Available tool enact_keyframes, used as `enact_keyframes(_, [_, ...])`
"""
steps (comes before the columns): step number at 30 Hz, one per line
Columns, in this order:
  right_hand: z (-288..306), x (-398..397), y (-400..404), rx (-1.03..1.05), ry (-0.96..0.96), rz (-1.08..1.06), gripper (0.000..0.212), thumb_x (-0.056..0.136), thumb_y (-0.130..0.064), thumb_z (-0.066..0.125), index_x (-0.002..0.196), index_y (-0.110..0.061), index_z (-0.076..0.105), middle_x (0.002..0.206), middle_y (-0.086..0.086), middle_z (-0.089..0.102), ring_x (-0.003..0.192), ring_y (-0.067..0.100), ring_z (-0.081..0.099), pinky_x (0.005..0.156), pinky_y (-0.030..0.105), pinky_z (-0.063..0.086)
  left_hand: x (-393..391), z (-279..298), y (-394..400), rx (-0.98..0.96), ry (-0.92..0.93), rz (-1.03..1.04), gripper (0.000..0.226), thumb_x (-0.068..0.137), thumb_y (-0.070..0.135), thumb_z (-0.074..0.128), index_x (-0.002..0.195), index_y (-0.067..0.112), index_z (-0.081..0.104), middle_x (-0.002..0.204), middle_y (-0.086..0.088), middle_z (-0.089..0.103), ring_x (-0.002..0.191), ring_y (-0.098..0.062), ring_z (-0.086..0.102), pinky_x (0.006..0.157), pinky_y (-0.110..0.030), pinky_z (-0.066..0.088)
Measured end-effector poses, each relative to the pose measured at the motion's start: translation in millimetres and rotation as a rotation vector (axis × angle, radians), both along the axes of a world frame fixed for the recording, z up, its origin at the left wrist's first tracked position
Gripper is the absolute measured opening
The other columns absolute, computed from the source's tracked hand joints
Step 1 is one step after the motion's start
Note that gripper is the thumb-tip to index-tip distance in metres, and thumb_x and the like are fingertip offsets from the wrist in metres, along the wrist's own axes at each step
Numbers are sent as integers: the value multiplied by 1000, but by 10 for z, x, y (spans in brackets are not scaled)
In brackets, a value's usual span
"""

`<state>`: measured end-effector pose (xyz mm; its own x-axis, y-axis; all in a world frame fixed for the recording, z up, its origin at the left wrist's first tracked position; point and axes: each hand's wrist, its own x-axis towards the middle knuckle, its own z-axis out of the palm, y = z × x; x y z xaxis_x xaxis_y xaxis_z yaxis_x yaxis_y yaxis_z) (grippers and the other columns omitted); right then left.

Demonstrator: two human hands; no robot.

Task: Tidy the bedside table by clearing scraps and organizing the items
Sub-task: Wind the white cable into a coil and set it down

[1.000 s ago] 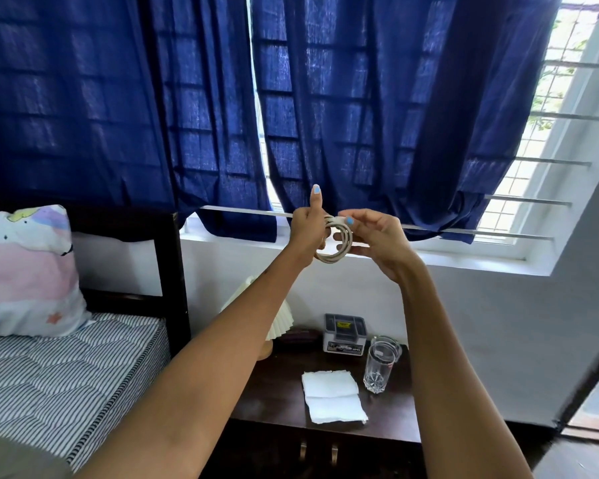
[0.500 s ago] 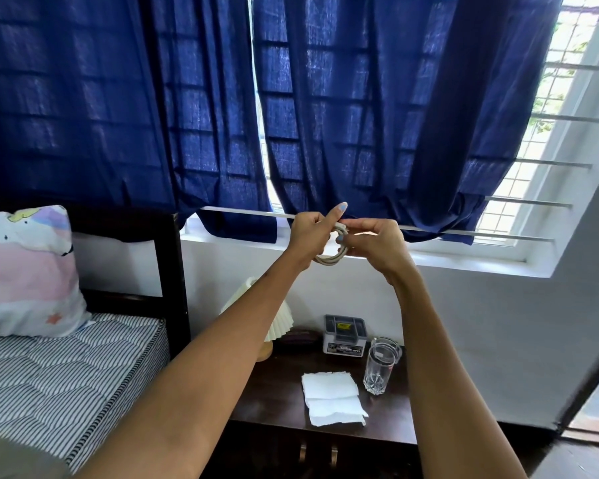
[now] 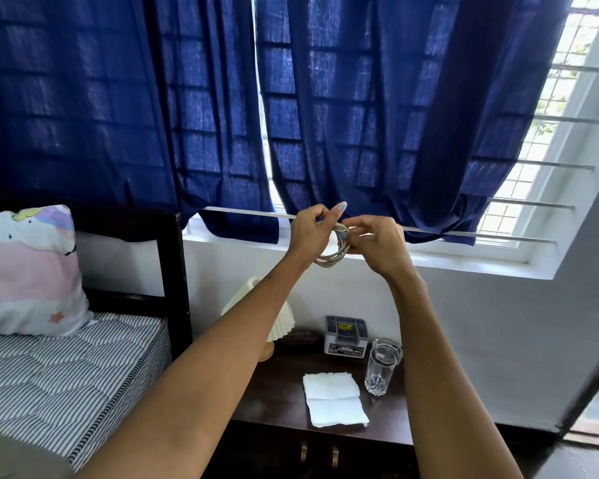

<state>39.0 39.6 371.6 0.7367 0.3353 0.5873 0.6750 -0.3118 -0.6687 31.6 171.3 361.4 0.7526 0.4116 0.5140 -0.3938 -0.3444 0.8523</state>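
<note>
Vs 0.5 s ago: hardly any change. Left hand (image 3: 306, 229) still up at sill height w/ index finger raised, right hand (image 3: 377, 242) still close beside it, coiled cable (image 3: 332, 255) still between both; knuckles of right hand turned slightly more toward camera, loop hangs a bit lower below left palm.

Pose: both forearms stretched up & fwd, wrists nearly meeting in front of blue curtains (image 3: 360, 115). Left fingers curled round coil's upper part, index tip free & pointing up. Right fingers (image 3: 351, 233) pinch cable at top of coil. Coil held in air, well above worktop (image 3: 277, 395).

On worktop: folded tissue (image 3: 332, 404), glass (image 3: 381, 369) just beside it, small grey box (image 3: 344, 337) behind, pleated lamp (image 3: 277, 316) at left, partly behind left arm.
</note>
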Motion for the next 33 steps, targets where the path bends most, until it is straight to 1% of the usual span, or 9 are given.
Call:
enact_keyframes(5, [13, -26, 20, -90, -114, -39, 18, 85, -4, 62, 98, -8, 74, 75, 4, 71, 71, 24, 69, 72, 31, 57, -1, -7, -5, 17, -30, -13, 45, 89, 42, 57, 62, 7, 53, 55, -3, 49, 58, -15, 43, 63, -32, 42])
enact_keyframes(8, [-2, -66, 41, -122, -228, -55, 18, 88, -7, 59, 99, -6, 74, 80, 0, 68, 72, 19, 63, 67, 9, 46, 15, -16, 4, 18, -34, -1, 46, 89, 43, 57, 58, 10, 50, 54, -2, 49, 57, -14, 44, 63, -32, 43])
enact_keyframes(10, [-10, -79, 58, -137, -271, -82, 18, 90, -7, 56, 96, -4, 73, 82, 5, 66, 72, 15, 56, 64, 5, 40, 19, -31, 4, 9, -42, 9, 47, 89, 44, 56, 61, 7, 52, 56, -5, 51, 58, -16, 46, 64, -34, 45])
enact_keyframes(13, [-19, -78, 79, -183, -294, -95, 23, 93, -6, 51, 88, 6, 69, 83, 22, 65, 75, 33, 58, 64, 25, 42, 24, -44, 1, 15, -42, 40, 47, 90, 44, 56, 60, 7, 51, 58, -9, 54, 59, -18, 49, 67, -38, 49])
enact_keyframes(16, [-27, -59, 99, -188, -264, -78, 26, 94, -4, 46, 85, 11, 65, 81, 26, 64, 76, 39, 59, 65, 31, 39, 18, -34, 17, 30, -31, 64, 47, 89, 45, 56, 54, 13, 48, 57, -7, 55, 59, -18, 50, 67, -37, 50])
enact_keyframes(21, [-32, -14, 101, -130, -52, -36, 24, 97, -10, 47, 92, 4, 65, 85, 20, 67, 79, 32, 65, 69, 32, 57, -5, -35, 52, 20, 13, 8, 53, 88, 48, 57, 57, 5, 52, 57, -9, 54, 56, -15, 46, 60, -30, 44])
enact_keyframes(25, [-20, 27, 92, -57, 131, -8, 23, 95, -9, 46, 88, 2, 66, 86, 16, 67, 78, 26, 66, 63, 24, 58, -36, -62, 72, 22, 25, -62, 60, 89, 48, 54, 69, -8, 60, 60, -12, 55, 57, -15, 47, 60, -27, 42])
enact_keyframes(30, [-31, 29, 41, 172, 497, 255, 27, 93, -3, 40, 75, -4, 61, 73, 9, 62, 68, 17, 60, 59, 27, 56, -49, -61, 87, -29, 108, -177, 56, 89, 52, 52, 47, 17, 42, 42, 8, 41, 41, -5, 36, 49, -16, 35])
enact_keyframes(33, [-54, 60, 9, 239, 642, 365, 29, 94, -6, 40, 77, -8, 64, 74, 7, 64, 70, 19, 62, 64, 33, 56, -39, -71, 89, -68, 159, -215, 55, 88, 56, 51, 51, 17, 37, 46, 2, 36, 39, -4, 32, 42, -14, 32])
